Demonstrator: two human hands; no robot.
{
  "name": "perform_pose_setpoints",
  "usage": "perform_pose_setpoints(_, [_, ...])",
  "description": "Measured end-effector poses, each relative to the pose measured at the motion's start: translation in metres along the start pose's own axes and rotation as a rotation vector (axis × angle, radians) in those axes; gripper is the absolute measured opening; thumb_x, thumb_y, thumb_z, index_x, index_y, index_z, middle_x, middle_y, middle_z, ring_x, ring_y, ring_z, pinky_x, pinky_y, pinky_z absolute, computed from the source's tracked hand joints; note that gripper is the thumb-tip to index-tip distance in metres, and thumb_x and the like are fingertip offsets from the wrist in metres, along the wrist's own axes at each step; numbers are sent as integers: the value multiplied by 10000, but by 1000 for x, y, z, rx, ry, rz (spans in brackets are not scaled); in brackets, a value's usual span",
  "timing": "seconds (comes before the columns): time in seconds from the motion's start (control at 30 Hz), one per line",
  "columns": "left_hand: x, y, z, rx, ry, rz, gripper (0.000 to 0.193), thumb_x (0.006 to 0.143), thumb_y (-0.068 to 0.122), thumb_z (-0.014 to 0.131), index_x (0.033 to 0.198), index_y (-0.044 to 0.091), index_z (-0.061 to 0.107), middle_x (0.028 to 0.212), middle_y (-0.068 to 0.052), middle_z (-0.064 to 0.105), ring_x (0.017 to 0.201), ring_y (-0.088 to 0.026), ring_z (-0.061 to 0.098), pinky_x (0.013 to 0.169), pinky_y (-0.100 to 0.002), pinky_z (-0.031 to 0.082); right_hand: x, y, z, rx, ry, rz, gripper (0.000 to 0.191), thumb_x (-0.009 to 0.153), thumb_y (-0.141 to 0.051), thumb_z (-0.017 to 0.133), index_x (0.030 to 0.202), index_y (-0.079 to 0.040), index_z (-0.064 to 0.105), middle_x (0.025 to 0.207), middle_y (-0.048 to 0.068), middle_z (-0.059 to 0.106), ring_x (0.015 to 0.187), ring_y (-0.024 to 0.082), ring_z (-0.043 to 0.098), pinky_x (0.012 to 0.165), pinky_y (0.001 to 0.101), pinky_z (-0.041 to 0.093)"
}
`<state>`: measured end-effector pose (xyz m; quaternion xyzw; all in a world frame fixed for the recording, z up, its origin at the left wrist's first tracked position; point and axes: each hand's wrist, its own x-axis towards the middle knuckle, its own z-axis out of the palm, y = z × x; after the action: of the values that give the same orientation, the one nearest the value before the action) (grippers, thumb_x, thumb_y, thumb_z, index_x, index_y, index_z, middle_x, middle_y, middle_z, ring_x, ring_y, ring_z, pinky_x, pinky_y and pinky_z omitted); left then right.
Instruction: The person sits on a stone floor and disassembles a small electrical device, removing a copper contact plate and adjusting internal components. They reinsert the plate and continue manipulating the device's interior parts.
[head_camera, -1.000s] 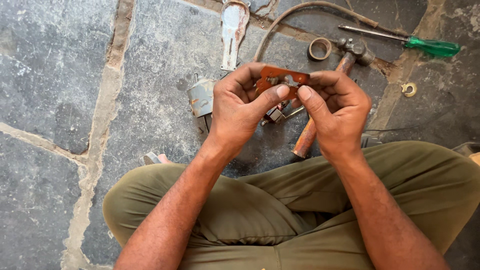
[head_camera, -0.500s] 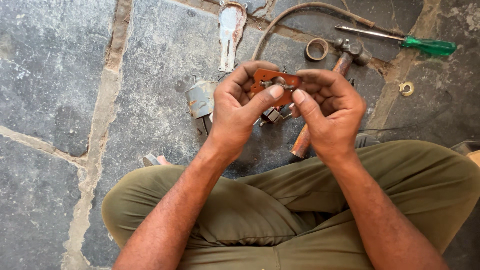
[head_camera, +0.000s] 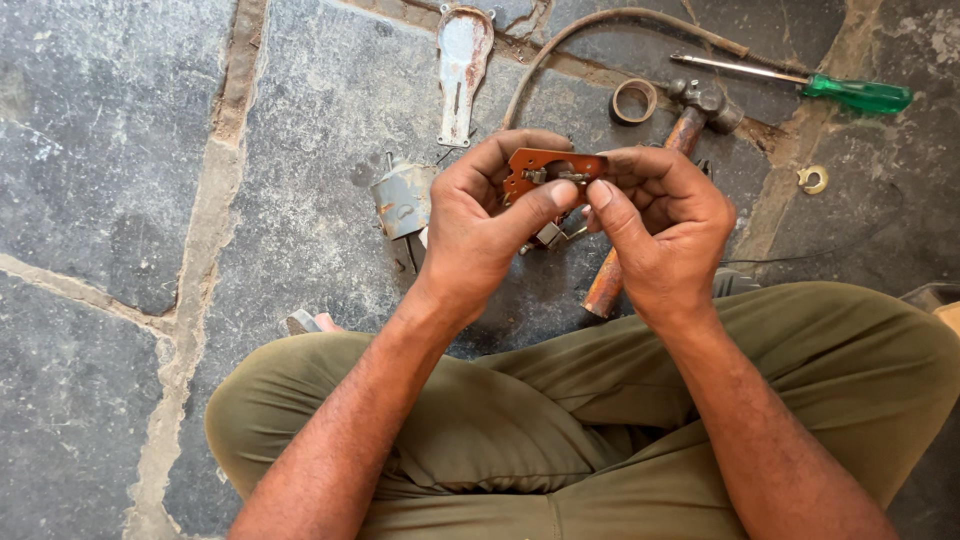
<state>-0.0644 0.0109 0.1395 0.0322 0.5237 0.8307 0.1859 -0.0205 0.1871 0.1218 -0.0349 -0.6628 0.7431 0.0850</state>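
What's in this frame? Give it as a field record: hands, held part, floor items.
left hand: grips orange-brown plate's left side
right hand: grips plate's right side
held part: orange-brown plate with small metal fittings
floor: grey stone slabs
tools: hammer, green-handled screwdriver
loose parts: grey metal cover, small ring, grey metal component

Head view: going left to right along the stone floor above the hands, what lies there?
Small grey metal housing → pale elongated metal cover → tape ring → hammer → green-handled screwdriver. The curved hose overlaps several, so it is omitted.
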Motion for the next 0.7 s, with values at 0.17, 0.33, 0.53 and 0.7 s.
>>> perform_pose_setpoints(0.17, [-2,0,-1,-33,9,-22,304,972,76,768,1249,-3,669,1110,-74,750,1017,-117,709,909,-278,597,1,0,1,8,-10,0,183,1053,16,674,1224,49,620,1112,90,723,939,98,705,808,243,606])
perform_pose_setpoints(0.33, [-1,-1,-2,3,-7,-64,263,949,76,773,1185,8,679,1040,-43,747,924,-76,683,775,-241,567,-1,1,1,-28,-2,-22,163,1061,24,680,1215,48,631,1076,82,724,887,87,687,784,229,585])
perform_pose_setpoints(0.53, [-1,-3,-2,63,6,-49,246,947,58,766,1172,7,681,1021,-31,745,887,-59,667,747,-228,556,-1,3,-1,-73,13,-35,158,1053,16,694,1203,40,648,1046,72,729,875,77,687,780,223,585])
perform_pose_setpoints(0.7, [0,-4,-1,101,15,-31,249,937,85,790,1156,6,701,998,-29,753,857,-51,658,718,-217,541,-1,1,-2,-118,10,-89,148,1056,18,715,1196,45,674,1064,69,730,856,59,679,761,200,569])
